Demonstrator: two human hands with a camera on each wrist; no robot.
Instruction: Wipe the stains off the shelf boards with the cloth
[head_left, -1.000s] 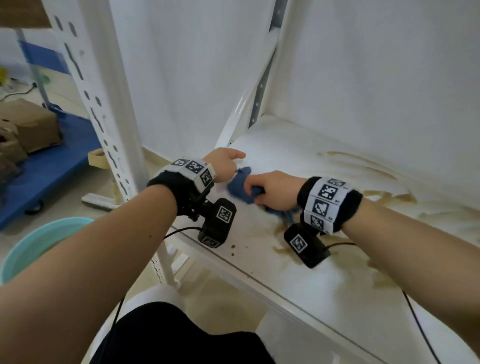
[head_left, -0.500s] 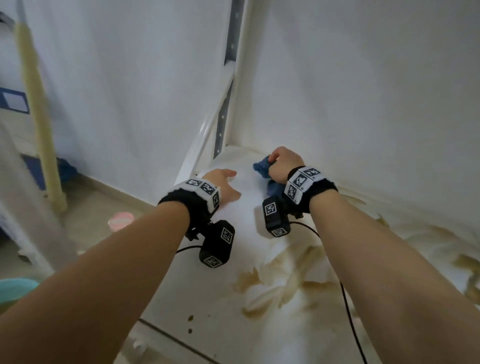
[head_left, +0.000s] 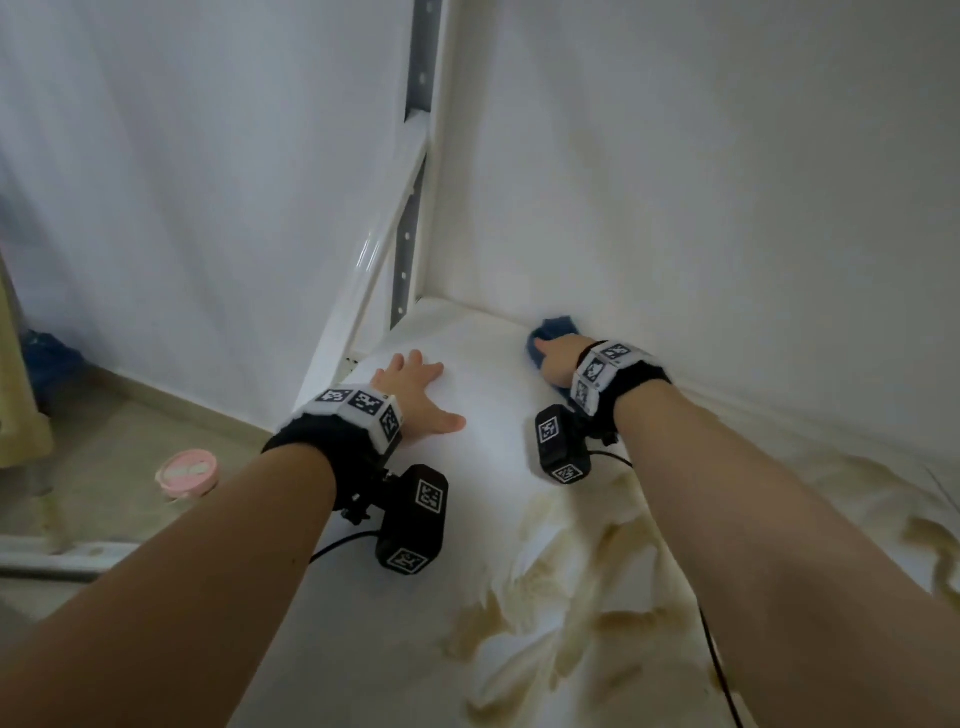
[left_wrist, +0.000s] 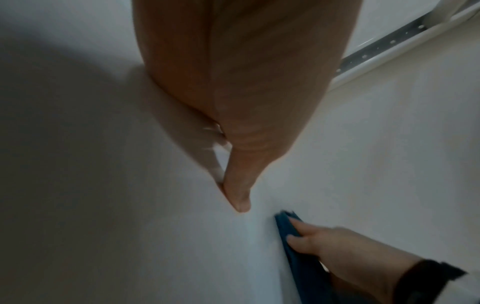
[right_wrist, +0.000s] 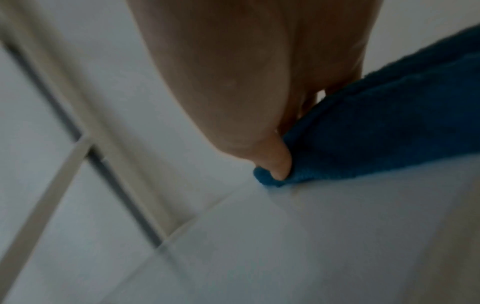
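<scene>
My right hand grips a blue cloth at the far back of the white shelf board, where the board meets the back wall. The right wrist view shows my thumb pinching the edge of the cloth against the board. My left hand lies flat on the board with its fingers spread, left of the cloth and holding nothing. Brown smeared stains cover the nearer part of the board, under my right forearm. From the left wrist view, the right hand presses on the cloth.
A white shelf upright with a grey slotted strip and a diagonal brace stand at the board's back left corner. White walls close the back and right. A pink round lid lies on the floor to the left.
My right hand has carried the cloth from the board's front to the back, up against the wall. My left hand has moved inward from the edge and spread flat on the board.
</scene>
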